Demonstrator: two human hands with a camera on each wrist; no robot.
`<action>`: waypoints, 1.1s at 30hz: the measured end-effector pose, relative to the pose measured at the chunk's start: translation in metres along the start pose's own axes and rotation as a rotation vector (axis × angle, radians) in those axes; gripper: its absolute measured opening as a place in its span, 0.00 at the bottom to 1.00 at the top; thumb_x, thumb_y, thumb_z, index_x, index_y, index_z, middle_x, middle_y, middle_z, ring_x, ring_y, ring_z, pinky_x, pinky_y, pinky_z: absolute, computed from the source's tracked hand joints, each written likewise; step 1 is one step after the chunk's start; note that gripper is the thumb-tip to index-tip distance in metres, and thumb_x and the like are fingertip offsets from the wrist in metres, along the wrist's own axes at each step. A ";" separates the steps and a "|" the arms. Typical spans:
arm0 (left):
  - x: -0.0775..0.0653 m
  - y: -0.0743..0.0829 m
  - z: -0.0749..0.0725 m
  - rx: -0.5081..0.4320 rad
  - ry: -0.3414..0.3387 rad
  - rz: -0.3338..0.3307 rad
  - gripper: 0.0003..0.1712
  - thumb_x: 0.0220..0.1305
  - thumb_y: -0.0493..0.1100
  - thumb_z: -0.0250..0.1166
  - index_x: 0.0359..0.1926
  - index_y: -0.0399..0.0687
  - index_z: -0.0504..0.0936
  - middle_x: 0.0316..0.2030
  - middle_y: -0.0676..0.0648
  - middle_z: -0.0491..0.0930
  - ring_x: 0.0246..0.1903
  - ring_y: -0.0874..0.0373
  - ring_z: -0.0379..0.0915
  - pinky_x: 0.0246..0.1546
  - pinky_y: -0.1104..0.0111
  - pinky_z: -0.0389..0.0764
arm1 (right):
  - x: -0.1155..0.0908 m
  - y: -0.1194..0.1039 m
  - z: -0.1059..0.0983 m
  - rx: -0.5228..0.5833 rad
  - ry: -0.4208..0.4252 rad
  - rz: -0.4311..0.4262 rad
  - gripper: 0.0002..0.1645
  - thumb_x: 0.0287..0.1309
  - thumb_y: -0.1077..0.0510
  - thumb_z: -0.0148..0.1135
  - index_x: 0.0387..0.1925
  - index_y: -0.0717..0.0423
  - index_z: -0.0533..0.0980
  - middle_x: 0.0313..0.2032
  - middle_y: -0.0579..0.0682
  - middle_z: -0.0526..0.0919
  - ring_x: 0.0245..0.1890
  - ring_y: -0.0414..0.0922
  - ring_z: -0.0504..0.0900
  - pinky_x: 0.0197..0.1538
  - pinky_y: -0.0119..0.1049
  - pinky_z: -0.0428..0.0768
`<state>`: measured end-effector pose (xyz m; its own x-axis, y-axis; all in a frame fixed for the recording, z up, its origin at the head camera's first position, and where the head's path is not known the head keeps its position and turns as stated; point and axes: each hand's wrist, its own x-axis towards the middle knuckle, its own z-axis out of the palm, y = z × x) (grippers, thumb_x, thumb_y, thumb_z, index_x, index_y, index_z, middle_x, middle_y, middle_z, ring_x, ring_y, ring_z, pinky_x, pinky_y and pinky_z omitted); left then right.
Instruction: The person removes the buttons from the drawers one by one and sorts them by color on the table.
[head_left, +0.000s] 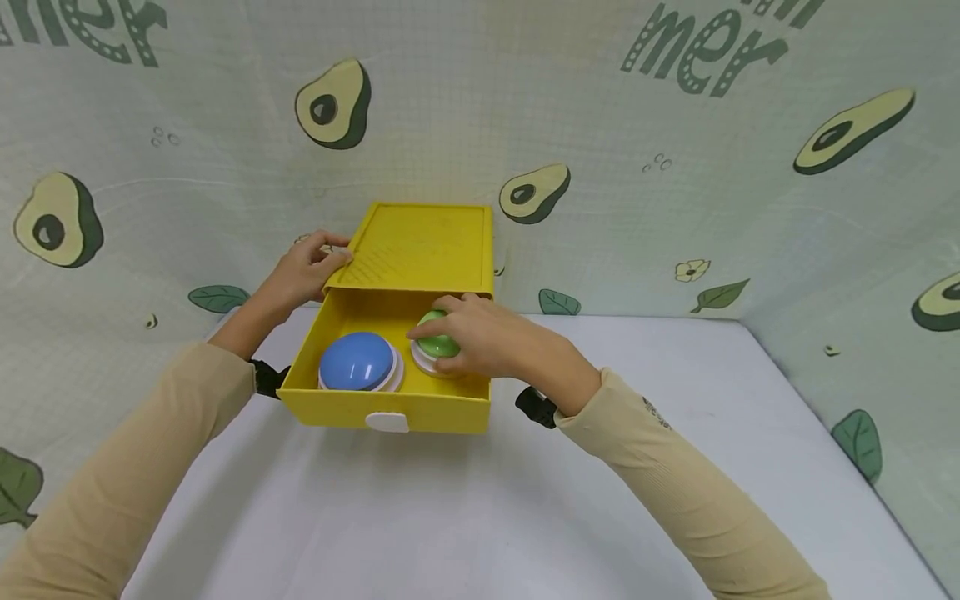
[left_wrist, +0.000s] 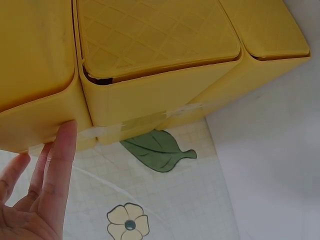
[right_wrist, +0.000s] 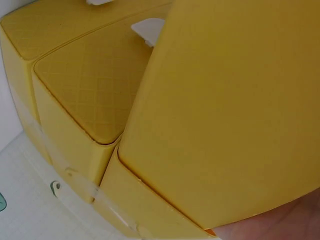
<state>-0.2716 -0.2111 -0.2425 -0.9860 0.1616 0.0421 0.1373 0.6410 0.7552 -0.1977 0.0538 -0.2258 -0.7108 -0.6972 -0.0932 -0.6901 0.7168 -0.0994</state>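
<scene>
A yellow drawer unit [head_left: 429, 247] stands against the backdrop, its top drawer [head_left: 322, 408] pulled out towards me. In that drawer sit a blue-domed push button [head_left: 356, 362] with a white base and, right of it, a smaller green-domed push button [head_left: 439, 345]. My right hand [head_left: 495, 335] reaches over the drawer's right side and grips the green push button, fingers and thumb around its dome. At the unit's upper left edge is my left hand [head_left: 302, 271]; the left wrist view shows its nearly straight fingers [left_wrist: 62, 160] touching the yellow side wall.
Below the open drawer, the right wrist view shows two lower drawers [right_wrist: 90, 90] pushed in, with white pull tabs [right_wrist: 150, 30]. A white tabletop [head_left: 637, 467] spreads around the unit. The avocado-print cloth [head_left: 420, 100] rises behind and along the sides.
</scene>
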 end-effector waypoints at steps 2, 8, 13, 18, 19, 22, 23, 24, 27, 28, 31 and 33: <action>0.000 -0.001 0.000 0.000 0.000 -0.003 0.32 0.69 0.58 0.45 0.67 0.48 0.57 0.55 0.35 0.68 0.45 0.46 0.72 0.36 0.66 0.80 | 0.000 0.000 0.000 0.005 0.003 -0.006 0.28 0.59 0.46 0.59 0.61 0.35 0.69 0.66 0.51 0.64 0.60 0.52 0.66 0.62 0.45 0.68; 0.001 -0.001 0.001 -0.002 0.001 -0.004 0.32 0.69 0.58 0.45 0.67 0.47 0.57 0.55 0.35 0.68 0.45 0.45 0.72 0.38 0.64 0.81 | 0.000 -0.001 0.001 -0.002 0.013 -0.015 0.27 0.58 0.46 0.60 0.60 0.35 0.71 0.65 0.51 0.65 0.60 0.52 0.66 0.62 0.45 0.67; 0.002 -0.002 0.001 -0.004 -0.001 -0.009 0.32 0.69 0.58 0.46 0.68 0.47 0.56 0.55 0.34 0.67 0.46 0.45 0.72 0.39 0.63 0.81 | 0.000 -0.001 0.001 0.002 0.010 -0.009 0.27 0.58 0.46 0.60 0.60 0.35 0.71 0.65 0.52 0.65 0.60 0.52 0.66 0.62 0.45 0.67; 0.002 -0.002 0.001 -0.005 0.000 -0.009 0.32 0.69 0.58 0.46 0.68 0.48 0.56 0.56 0.34 0.67 0.46 0.45 0.72 0.39 0.63 0.81 | 0.000 0.000 0.001 0.031 0.015 -0.018 0.26 0.58 0.47 0.59 0.60 0.34 0.71 0.65 0.52 0.65 0.61 0.53 0.66 0.60 0.44 0.69; 0.002 -0.002 0.001 -0.005 -0.001 -0.008 0.32 0.69 0.58 0.46 0.68 0.48 0.56 0.55 0.34 0.67 0.46 0.45 0.72 0.38 0.63 0.81 | -0.001 0.000 0.001 0.039 0.017 -0.023 0.26 0.58 0.47 0.59 0.60 0.35 0.71 0.65 0.52 0.65 0.61 0.53 0.66 0.60 0.44 0.70; 0.001 -0.002 0.001 -0.005 0.000 -0.007 0.32 0.69 0.58 0.46 0.67 0.47 0.57 0.55 0.35 0.68 0.44 0.46 0.72 0.37 0.65 0.81 | -0.002 0.001 0.002 0.068 0.030 -0.045 0.26 0.58 0.47 0.59 0.60 0.36 0.71 0.64 0.51 0.66 0.60 0.52 0.66 0.58 0.43 0.71; 0.001 -0.002 0.002 -0.005 0.001 -0.008 0.32 0.69 0.58 0.46 0.67 0.47 0.57 0.54 0.35 0.68 0.44 0.47 0.72 0.37 0.65 0.81 | -0.003 0.002 0.002 0.078 0.037 -0.053 0.26 0.58 0.48 0.59 0.59 0.36 0.71 0.64 0.51 0.66 0.60 0.52 0.66 0.57 0.43 0.71; 0.001 -0.002 0.002 -0.004 0.002 -0.007 0.32 0.69 0.58 0.46 0.67 0.47 0.57 0.54 0.35 0.68 0.44 0.47 0.72 0.37 0.65 0.81 | -0.003 0.002 0.003 0.088 0.042 -0.060 0.26 0.57 0.48 0.59 0.59 0.36 0.72 0.64 0.51 0.67 0.60 0.52 0.66 0.57 0.42 0.72; 0.000 -0.002 0.002 0.000 0.008 -0.002 0.32 0.69 0.58 0.46 0.67 0.47 0.57 0.54 0.34 0.68 0.44 0.46 0.72 0.37 0.64 0.81 | -0.005 0.001 0.003 0.118 0.060 -0.075 0.26 0.57 0.48 0.59 0.59 0.35 0.72 0.64 0.50 0.67 0.59 0.50 0.66 0.55 0.40 0.73; 0.000 -0.002 0.002 0.003 0.010 -0.002 0.32 0.69 0.58 0.46 0.67 0.46 0.57 0.54 0.34 0.68 0.44 0.46 0.72 0.37 0.64 0.81 | -0.005 0.001 0.003 0.123 0.065 -0.079 0.26 0.57 0.48 0.59 0.59 0.35 0.72 0.64 0.49 0.67 0.59 0.50 0.65 0.54 0.39 0.73; 0.000 -0.001 0.002 0.006 0.014 0.001 0.32 0.69 0.58 0.45 0.67 0.46 0.57 0.54 0.34 0.68 0.45 0.45 0.72 0.38 0.64 0.81 | -0.007 -0.001 0.004 0.126 0.082 -0.095 0.26 0.57 0.47 0.59 0.59 0.34 0.72 0.64 0.48 0.66 0.57 0.49 0.65 0.53 0.38 0.73; 0.000 -0.001 0.002 0.007 0.014 0.000 0.32 0.69 0.58 0.45 0.67 0.47 0.57 0.55 0.34 0.68 0.45 0.45 0.72 0.38 0.63 0.81 | -0.009 -0.001 0.003 0.124 0.098 -0.108 0.26 0.57 0.48 0.59 0.59 0.35 0.72 0.64 0.49 0.66 0.57 0.49 0.65 0.53 0.39 0.73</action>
<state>-0.2714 -0.2105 -0.2446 -0.9872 0.1512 0.0514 0.1381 0.6466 0.7502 -0.1904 0.0593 -0.2282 -0.6471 -0.7621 0.0207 -0.7456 0.6270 -0.2257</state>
